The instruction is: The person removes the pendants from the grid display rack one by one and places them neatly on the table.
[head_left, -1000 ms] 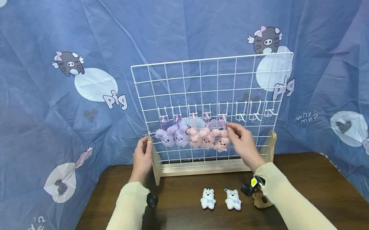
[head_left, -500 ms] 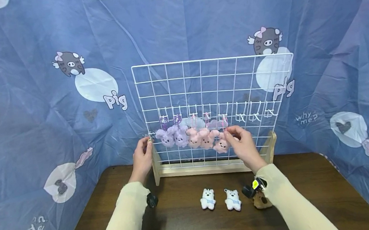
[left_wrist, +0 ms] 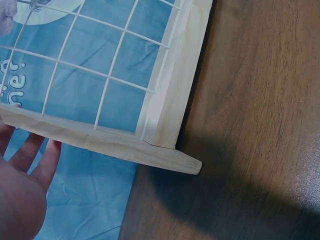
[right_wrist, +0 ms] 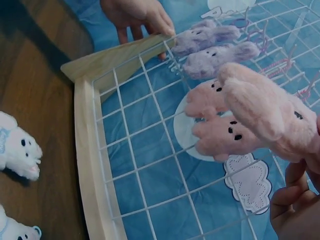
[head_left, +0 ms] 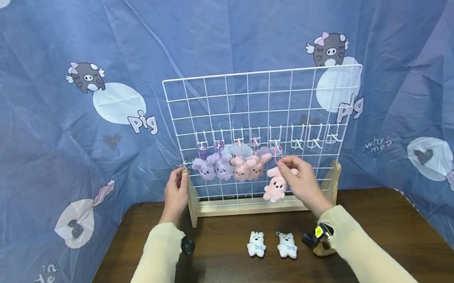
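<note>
A white wire grid rack stands in a wooden base. My left hand grips the left wooden upright; in the left wrist view its fingers reach behind the wood. My right hand pinches a pink plush bunny keychain near its pink cord, in front of the grid. Whether the cord touches the hook above, I cannot tell. To its left hang two pink bunnies and two purple bunnies on hooks.
Several hooks to the right carry nothing. Two white plush bears lie on the brown table before the rack. A brown plush lies partly hidden under the right wrist. Blue printed cloth surrounds the table.
The right hand's fingers have closed on the rightmost pink bunny near its cord. Bunny and cord have come down, away from the row. The left hand stays on the upright.
</note>
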Available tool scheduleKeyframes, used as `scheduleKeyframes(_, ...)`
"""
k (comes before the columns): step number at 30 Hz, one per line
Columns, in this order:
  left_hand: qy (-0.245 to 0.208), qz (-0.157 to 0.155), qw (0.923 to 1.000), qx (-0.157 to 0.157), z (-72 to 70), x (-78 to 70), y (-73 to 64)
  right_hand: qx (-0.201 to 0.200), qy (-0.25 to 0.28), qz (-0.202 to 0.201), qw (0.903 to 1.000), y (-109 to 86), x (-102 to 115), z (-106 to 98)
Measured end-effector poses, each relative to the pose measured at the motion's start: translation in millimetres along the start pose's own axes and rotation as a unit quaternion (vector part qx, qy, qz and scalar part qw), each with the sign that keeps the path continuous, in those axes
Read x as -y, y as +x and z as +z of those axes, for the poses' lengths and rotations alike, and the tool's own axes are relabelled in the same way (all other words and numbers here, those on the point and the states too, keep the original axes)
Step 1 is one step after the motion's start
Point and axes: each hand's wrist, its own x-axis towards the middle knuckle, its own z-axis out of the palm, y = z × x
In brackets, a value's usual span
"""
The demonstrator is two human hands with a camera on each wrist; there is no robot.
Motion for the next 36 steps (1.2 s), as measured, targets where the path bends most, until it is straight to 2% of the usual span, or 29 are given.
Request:
scheduleKeyframes(2, -0.001, 0.000, 1.0000, 0.000, 0.3, 0.4, 0.6, -0.001, 0.001, -0.003, 1.0000, 2.8, -10, 0)
scheduleKeyframes(17, 0.001, -0.005, 1.0000, 0.007, -0.2, 2.0, -0.1, 0.025, 0.003, -0.015, 0.9996, -2.1, 3, 2)
scheduleKeyframes(28, 0.000, -0.011, 0.9999, 0.006, -0.8, 0.0, -1.0, 0.054, 0.022, -0.010, 0.9982, -8.8, 0, 20)
scheduleKeyframes(36, -0.006, -0.002, 1.0000, -0.002, 0.5, 2.8, 0.9, 0.091, 0.044, 0.016, 0.9947, -14.8, -1, 37)
